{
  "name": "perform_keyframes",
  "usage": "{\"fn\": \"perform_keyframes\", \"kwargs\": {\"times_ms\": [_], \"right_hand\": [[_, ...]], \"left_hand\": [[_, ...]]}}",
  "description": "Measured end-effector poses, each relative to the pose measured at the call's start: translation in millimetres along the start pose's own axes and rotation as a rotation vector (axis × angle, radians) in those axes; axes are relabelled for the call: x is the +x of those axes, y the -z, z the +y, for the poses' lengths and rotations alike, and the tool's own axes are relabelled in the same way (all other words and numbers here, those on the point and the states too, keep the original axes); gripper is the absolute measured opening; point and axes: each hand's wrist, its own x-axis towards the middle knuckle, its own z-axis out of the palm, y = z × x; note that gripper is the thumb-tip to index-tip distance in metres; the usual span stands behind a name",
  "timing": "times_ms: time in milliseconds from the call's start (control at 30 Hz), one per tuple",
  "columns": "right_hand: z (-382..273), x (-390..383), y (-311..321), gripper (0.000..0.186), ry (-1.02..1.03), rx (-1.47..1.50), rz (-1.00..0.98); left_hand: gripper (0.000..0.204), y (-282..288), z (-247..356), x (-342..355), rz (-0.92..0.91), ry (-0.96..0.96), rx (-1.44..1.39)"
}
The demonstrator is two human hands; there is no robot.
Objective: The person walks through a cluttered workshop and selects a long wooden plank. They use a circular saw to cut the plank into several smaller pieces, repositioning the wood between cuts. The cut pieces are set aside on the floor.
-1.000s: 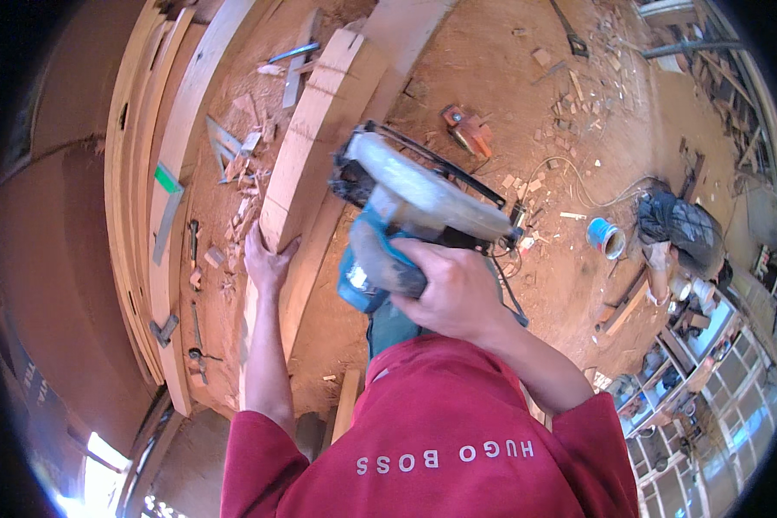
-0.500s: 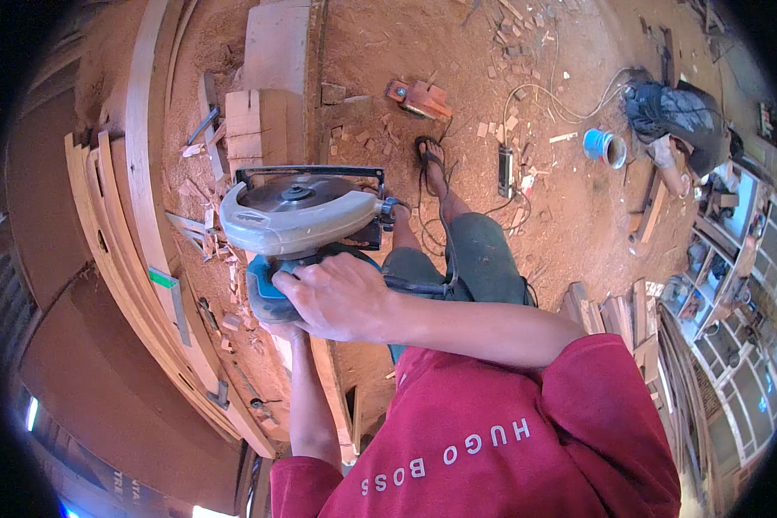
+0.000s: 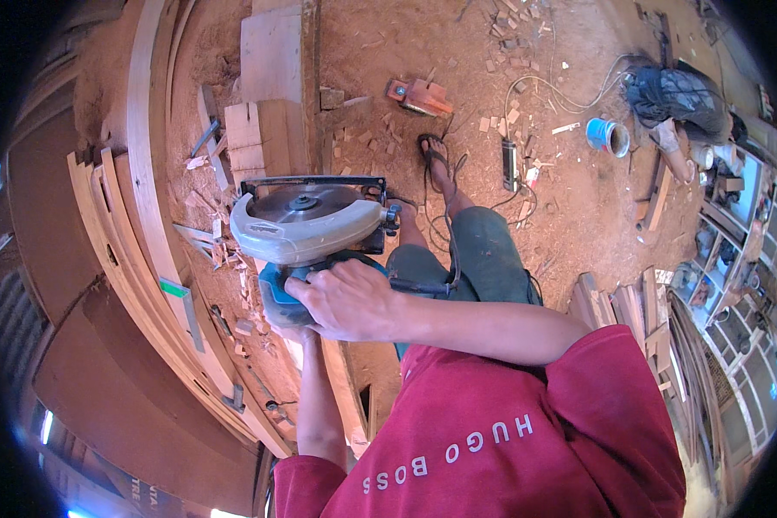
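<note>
My right hand (image 3: 345, 298) is shut on the handle of a blue circular saw with a grey guard (image 3: 298, 229) and an exposed round blade, held over the timber at left of centre. My left hand (image 3: 289, 324) is mostly hidden beneath the saw and my right hand, its forearm lying along the timber; I cannot see its fingers. A notched wooden beam (image 3: 244, 138) runs away beyond the saw. To the left, a grey tool with a green band (image 3: 175, 292) rests on a long pale board (image 3: 142, 147).
An orange power tool (image 3: 419, 97) lies on the sawdust-covered floor beyond my sandalled foot, among offcuts and cords. A blue bucket (image 3: 604, 136) stands at the right beside a dark bundled heap (image 3: 673, 99). Long boards (image 3: 104, 224) line the left; wood stacks (image 3: 626, 306) lie lower right.
Since a second ago the saw has swung left and turned level over the beam, covering most of my left hand. The view has turned; over the last half second little else has moved.
</note>
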Motion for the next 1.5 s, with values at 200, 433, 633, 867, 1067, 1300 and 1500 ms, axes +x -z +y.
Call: {"fn": "perform_keyframes", "kwargs": {"times_ms": [200, 433, 633, 867, 1067, 1300, 1500], "right_hand": [[4.7, 3.9, -0.9, 0.048, 0.016, 0.009, 0.011], [3.3, 13.3, 2.7, 0.041, -0.003, 0.026, -0.073], [3.6, 21.3, -5.0, 0.042, -0.009, 0.031, -0.078], [-4.1, 31.1, -7.8, 0.044, -0.016, 0.057, -0.083], [-8.2, 40.8, -15.7, 0.035, -0.014, 0.046, -0.051], [-11.0, 52.3, -25.1, 0.021, 0.004, 0.049, -0.05], [-14.7, 56.3, -24.7, 0.022, 0.04, 0.041, -0.025]], "left_hand": [[0.046, 1.4, -7.3, 1.8, 0.033, -0.021, 0.106], [0.044, 9.9, -9.6, 1.4, 0.079, -0.133, 0.52], [0.042, 18.2, -15.6, -0.4, 0.121, -0.217, 0.951], [0.04, 17.4, -22.4, -2.6, 0.144, -0.253, 1.11], [0.038, 20.5, -28.1, 2.6, 0.13, -0.262, 1.137], [0.036, 21.5, -32.3, 3.4, 0.126, -0.259, 1.173], [0.034, 23.8, -39.4, 7.9, 0.127, -0.265, 1.186]]}}
